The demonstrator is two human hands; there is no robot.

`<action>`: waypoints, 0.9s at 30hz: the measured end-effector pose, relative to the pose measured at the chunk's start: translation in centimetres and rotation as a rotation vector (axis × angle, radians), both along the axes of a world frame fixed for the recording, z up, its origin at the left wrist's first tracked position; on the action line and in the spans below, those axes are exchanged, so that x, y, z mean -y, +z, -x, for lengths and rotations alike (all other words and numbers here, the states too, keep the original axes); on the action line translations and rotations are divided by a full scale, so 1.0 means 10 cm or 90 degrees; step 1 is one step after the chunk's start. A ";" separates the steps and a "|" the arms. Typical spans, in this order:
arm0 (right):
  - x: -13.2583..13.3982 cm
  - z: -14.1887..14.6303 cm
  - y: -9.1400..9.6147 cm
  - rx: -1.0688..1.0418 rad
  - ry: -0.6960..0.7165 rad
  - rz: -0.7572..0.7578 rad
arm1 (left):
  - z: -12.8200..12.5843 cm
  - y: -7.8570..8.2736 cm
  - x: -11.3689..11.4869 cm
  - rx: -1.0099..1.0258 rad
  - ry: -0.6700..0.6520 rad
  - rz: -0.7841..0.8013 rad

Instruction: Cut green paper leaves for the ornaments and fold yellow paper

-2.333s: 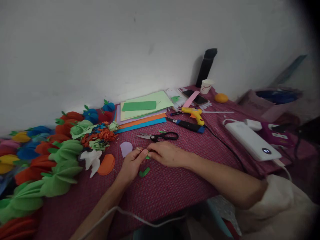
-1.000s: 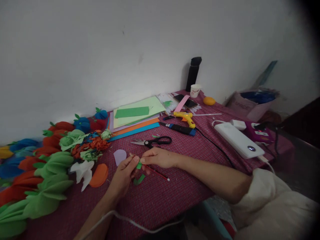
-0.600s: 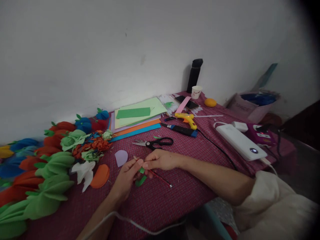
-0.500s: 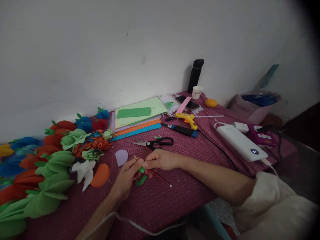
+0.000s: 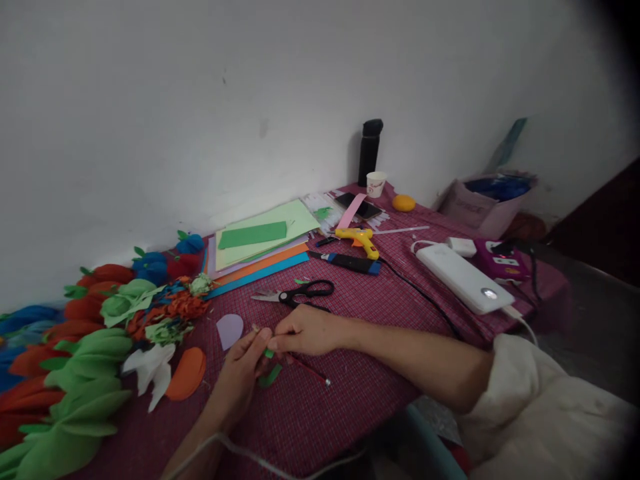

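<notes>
My left hand [image 5: 246, 365] is closed, thumb and fingers pinched round a thin red pencil [image 5: 313, 371]. One end of the pencil points right, low over the cloth; a pale tip shows beyond my left fingers. A small green paper strip [image 5: 271, 377] hangs under the fingertips, with another bit of green between them. My right hand [image 5: 306, 331] meets the left one, its thumb and forefinger pinched at the green paper. The fingers hide most of the contact. Black-handled scissors [image 5: 307, 292] lie just behind my right hand, and a lilac paper piece [image 5: 230, 331] lies behind the left.
Folded paper shapes [image 5: 85, 373] crowd the left, beside an orange cutout [image 5: 187, 375]. Coloured sheets [image 5: 260, 257] lie at the back, near a utility knife [image 5: 350, 261] and yellow glue gun [image 5: 359, 240]. A power bank [image 5: 463, 277] and purple socket block [image 5: 500, 261] sit right.
The whole scene has shifted left in view as the camera turned. Both hands keep their pinch at the pencil and green paper; the right fingertips sit slightly farther from the left thumb.
</notes>
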State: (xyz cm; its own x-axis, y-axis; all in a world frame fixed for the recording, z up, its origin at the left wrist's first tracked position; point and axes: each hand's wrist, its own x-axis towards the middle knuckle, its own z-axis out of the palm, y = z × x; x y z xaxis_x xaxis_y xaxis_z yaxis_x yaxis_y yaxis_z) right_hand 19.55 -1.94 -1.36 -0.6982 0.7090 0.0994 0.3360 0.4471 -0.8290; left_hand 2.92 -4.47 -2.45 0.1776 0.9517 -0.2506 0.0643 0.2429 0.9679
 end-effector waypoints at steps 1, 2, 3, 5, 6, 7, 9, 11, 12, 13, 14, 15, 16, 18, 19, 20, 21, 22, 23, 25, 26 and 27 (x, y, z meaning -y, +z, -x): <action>0.00 0.00 0.00 -0.007 -0.001 0.015 | 0.00 0.00 0.00 0.005 -0.006 -0.001; 0.00 0.01 0.00 -0.014 -0.004 0.033 | 0.00 0.00 -0.01 0.010 -0.012 -0.003; 0.00 0.02 0.00 -0.020 -0.006 0.052 | 0.00 0.01 -0.01 0.013 -0.015 -0.004; 0.01 0.03 0.00 -0.032 -0.008 0.084 | 0.00 0.02 -0.01 0.002 -0.015 -0.005; 0.01 0.03 0.00 -0.036 -0.007 0.093 | 0.00 0.03 -0.02 -0.009 -0.012 -0.008; 0.01 0.03 -0.01 -0.037 -0.006 0.095 | -0.01 0.04 -0.02 -0.022 -0.009 -0.013; 0.00 0.01 -0.02 -0.028 -0.012 0.086 | -0.02 0.05 -0.01 -0.042 -0.006 -0.017; 0.00 0.01 -0.04 -0.005 -0.032 0.058 | -0.04 0.06 -0.01 -0.041 0.007 -0.011; 0.01 0.01 -0.05 0.011 -0.048 0.040 | -0.04 0.06 -0.01 -0.032 0.013 -0.003; 0.01 0.02 -0.06 0.028 -0.063 0.022 | -0.05 0.05 -0.01 -0.019 0.014 0.007; 0.03 0.04 -0.06 0.049 -0.080 -0.003 | -0.05 0.04 0.00 -0.006 0.011 0.016; 0.04 0.06 -0.06 0.077 -0.102 -0.037 | -0.04 0.04 0.00 0.005 0.002 0.024; 0.07 0.09 -0.05 0.110 -0.124 -0.079 | -0.04 0.03 0.00 0.015 -0.006 0.031; 0.11 0.13 0.01 0.186 -0.159 -0.163 | -0.03 0.02 0.00 0.039 -0.011 0.037; 0.13 0.15 0.06 0.225 -0.164 -0.191 | -0.02 0.02 0.00 0.057 -0.008 0.037; 0.15 0.15 0.14 0.260 -0.155 -0.205 | -0.02 0.02 0.00 0.074 -0.002 0.037; 0.15 0.13 0.23 0.287 -0.127 -0.204 | -0.01 0.02 0.00 0.089 0.007 0.038; 0.14 0.10 0.33 0.305 -0.088 -0.191 | -0.01 0.02 0.00 0.100 0.020 0.041; 0.10 0.05 0.43 0.311 -0.044 -0.173 | -0.01 0.02 -0.01 0.104 0.034 0.043; -0.06 -0.12 0.63 0.295 0.021 -0.119 | 0.00 0.00 -0.01 0.095 0.061 0.042; -0.18 -0.23 0.72 0.287 0.011 -0.094 | 0.00 -0.01 -0.01 0.085 0.067 0.037; -0.35 -0.36 0.79 0.292 -0.020 -0.091 | 0.00 -0.03 -0.01 0.074 0.068 0.028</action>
